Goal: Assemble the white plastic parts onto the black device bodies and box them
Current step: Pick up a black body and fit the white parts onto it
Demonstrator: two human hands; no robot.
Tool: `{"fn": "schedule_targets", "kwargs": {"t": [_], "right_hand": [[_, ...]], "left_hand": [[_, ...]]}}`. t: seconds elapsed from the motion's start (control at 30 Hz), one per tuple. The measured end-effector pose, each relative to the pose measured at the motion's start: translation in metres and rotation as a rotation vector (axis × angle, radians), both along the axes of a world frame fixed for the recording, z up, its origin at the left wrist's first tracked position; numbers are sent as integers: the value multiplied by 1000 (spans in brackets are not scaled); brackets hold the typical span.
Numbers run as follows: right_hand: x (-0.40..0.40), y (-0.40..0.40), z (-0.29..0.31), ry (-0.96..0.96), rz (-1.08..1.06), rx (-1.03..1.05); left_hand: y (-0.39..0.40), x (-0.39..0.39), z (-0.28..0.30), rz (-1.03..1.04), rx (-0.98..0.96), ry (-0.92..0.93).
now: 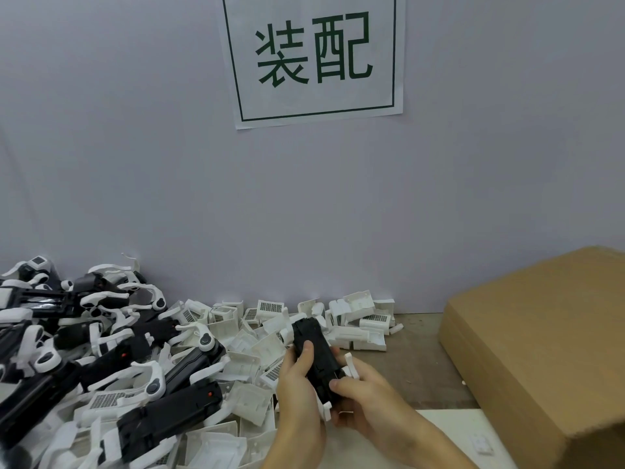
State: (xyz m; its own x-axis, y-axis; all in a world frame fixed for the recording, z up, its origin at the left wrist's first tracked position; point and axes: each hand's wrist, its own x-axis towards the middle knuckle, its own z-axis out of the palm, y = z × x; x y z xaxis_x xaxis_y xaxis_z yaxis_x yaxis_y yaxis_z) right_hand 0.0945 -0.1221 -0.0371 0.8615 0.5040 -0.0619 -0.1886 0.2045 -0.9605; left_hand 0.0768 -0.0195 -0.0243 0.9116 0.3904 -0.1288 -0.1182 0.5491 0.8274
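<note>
Black oblong plastic device body (313, 358), gripped by left hand (297, 394) and right hand (365, 401), looks rigid, light; hold its flanks, sparing thin white clips (351, 365).

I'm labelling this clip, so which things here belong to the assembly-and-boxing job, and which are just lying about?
Part of the job:
- black device body, gripped by the left hand and the right hand
- loose white plastic parts
- pile of black bodies
- cardboard box

Just there:
- paper sign on the wall
- small white piece near the box
</note>
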Motion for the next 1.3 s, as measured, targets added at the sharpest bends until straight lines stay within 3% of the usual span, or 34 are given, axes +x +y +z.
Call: {"fn": "schedule_targets", "kwargs": {"t": [0.43,0.83,1.07,1.3], "right_hand": [[9,-1,-6,-40,-35,-67],[11,0,-11,-103,14,-98],[8,1,-8,-130,-27,-118],[1,-1,-5,-180,-52,-131]], "left_hand": [[-7,4,0,27,224,-15],[4,2,-6,-43,-28,20],[0,9,-8,3,129,-4],[0,7,-8,9,117,-80]]}}
